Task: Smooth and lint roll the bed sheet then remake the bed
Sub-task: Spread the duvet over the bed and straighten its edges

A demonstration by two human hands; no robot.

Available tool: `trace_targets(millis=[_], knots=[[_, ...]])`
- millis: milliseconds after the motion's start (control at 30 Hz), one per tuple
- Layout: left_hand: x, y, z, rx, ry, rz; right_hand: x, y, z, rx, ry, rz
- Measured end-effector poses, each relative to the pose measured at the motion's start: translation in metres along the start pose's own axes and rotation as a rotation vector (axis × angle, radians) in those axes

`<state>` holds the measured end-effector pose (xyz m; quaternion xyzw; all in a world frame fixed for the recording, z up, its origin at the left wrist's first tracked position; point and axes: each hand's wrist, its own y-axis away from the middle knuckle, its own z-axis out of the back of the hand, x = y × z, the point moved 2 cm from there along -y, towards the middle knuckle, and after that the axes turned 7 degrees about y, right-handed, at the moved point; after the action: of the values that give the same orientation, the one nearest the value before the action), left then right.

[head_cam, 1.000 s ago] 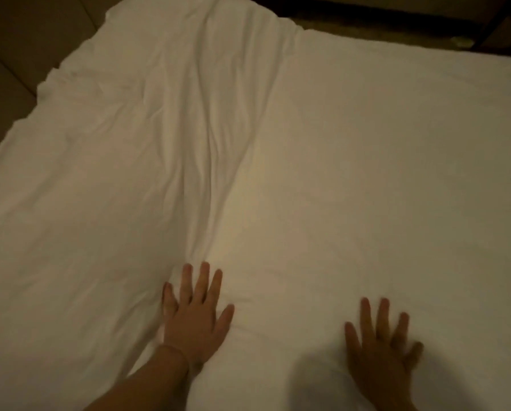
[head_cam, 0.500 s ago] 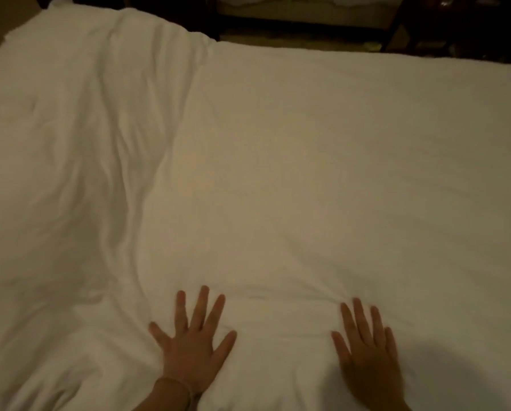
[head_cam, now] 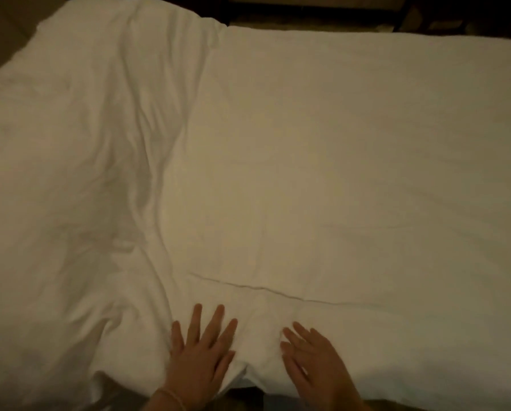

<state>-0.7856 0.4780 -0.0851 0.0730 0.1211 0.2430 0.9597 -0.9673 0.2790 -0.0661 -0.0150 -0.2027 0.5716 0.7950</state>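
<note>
white bed sheet [head_cam: 337,173] covers the bed, long side running left to right, rumpled on the left. left hand [head_cam: 199,360] and right hand [head_cam: 313,363] lie flat at its near edge, fingers straight and spread. dim room, dark floor [head_cam: 307,16] beyond.

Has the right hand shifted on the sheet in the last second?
Yes. The right hand slid left toward the left hand, now near the sheet's front edge.

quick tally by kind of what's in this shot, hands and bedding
Bare hands pressed flat on the bedding: 2, left hand and right hand
Flat white fabric bed sheet: 1
Rumpled white fabric duvet on the left: 1
Thin pale bracelet on the left wrist: 1
Total: 5
</note>
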Motion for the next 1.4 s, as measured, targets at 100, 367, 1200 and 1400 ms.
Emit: trace_targets(millis=[100, 367, 1200, 1400], knots=[[0.0, -0.001, 0.016, 0.006, 0.066, -0.111, 0.003, -0.025, 0.008, 0.034, 0.095, -0.133], [-0.024, -0.019, 0.019, -0.119, 0.383, 0.04, 0.014, -0.039, -0.017, 0.23, 0.246, -0.064], [-0.028, 0.059, 0.006, -0.726, 2.014, 1.495, 0.042, 0.045, -0.018, 0.231, 0.358, -0.253], [-0.007, 0.067, 0.01, -0.727, 1.617, 1.42, 0.046, 0.052, -0.008, 0.215, 0.294, -0.139]])
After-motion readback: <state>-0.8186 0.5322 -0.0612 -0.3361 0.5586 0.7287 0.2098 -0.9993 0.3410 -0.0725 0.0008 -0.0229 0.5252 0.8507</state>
